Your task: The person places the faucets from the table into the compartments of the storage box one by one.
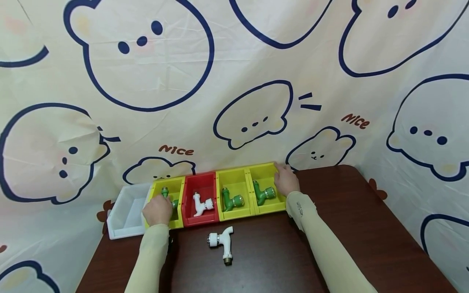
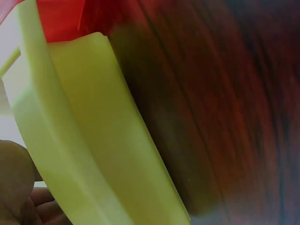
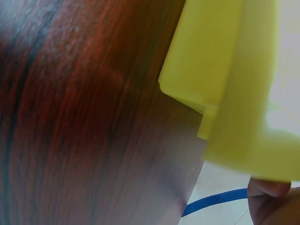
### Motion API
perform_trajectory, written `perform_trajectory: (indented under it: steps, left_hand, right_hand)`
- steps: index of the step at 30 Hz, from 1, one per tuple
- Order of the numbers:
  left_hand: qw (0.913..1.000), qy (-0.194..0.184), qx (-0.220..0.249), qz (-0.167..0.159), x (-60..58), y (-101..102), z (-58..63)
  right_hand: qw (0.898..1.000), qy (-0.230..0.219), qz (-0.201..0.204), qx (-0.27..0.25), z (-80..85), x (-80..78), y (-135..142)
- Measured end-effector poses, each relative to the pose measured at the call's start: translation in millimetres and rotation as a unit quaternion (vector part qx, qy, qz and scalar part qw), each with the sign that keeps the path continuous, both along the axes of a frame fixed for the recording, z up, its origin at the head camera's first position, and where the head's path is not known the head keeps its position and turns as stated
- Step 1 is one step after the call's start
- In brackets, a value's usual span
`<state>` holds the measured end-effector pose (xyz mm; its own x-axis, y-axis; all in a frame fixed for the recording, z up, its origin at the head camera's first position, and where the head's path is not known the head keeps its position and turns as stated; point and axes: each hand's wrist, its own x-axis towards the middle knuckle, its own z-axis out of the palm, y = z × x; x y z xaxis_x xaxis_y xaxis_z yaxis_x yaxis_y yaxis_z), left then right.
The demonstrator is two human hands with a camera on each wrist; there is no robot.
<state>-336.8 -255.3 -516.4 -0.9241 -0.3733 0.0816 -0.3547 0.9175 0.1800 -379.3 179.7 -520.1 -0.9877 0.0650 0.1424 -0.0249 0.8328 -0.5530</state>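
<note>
My left hand [image 1: 158, 210] grips the side wall of the left yellow bin [image 1: 177, 223]; in the left wrist view, thumb and fingers show at its rim. At the far end of the row, my right hand [image 1: 286, 180] holds the outer wall of the rightmost yellow bin [image 1: 271, 208]. Between these stand a red bin [image 1: 200, 220] and another yellow bin [image 1: 236, 215]. A green tap [image 1: 175, 203], partly behind my left hand, lies in the left yellow bin. The red bin contains a white tap [image 1: 199, 206]; green taps [image 1: 228, 201] [image 1: 261, 195] lie in the other yellow bins.
Left of the row is a white bin [image 1: 124, 232], close beside the left yellow one. Another white tap [image 1: 226, 243] lies on the dark wooden table [image 1: 264, 260] in front of the bins. A patterned cloth [image 1: 253, 65] hangs behind the table.
</note>
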Motion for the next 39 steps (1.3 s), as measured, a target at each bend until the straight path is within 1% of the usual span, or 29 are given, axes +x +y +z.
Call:
perform_trajectory:
  steps: [10,15,18,24,28,33,39]
  left_hand:
    - [0.9999,-0.014,0.006,0.000,-1.0,0,-0.5]
    - [0.9996,-0.023,0.017,0.001,-0.4,0,-0.8]
    - [0.9995,-0.020,0.023,-0.002,0.3,0,-0.8]
    - [0.9995,-0.010,0.031,-0.005,0.6,0,-4.6]
    - [0.9993,-0.013,0.036,-0.004,0.2,1,-7.2]
    - [0.9994,-0.017,0.028,-0.007,0.1,1,-9.4]
    - [0.9997,-0.010,0.013,-0.019,1.2,2,-10.8]
  right_hand:
    - [1.000,-0.013,-0.003,0.001,4.3,1.6,-2]
    - [1.000,-0.015,-0.003,0.000,5.2,0.9,-2]
    - [1.000,-0.015,-0.001,0.001,5.1,1.0,-2]
    - [1.000,-0.016,-0.002,-0.001,4.7,2.2,-2]
    - [1.000,-0.014,-0.002,0.000,3.6,2.5,-1]
    - [1.000,-0.012,-0.002,0.002,1.8,0.9,-1]
    - [1.000,-0.011,-0.004,0.001,1.5,0.4,-1]
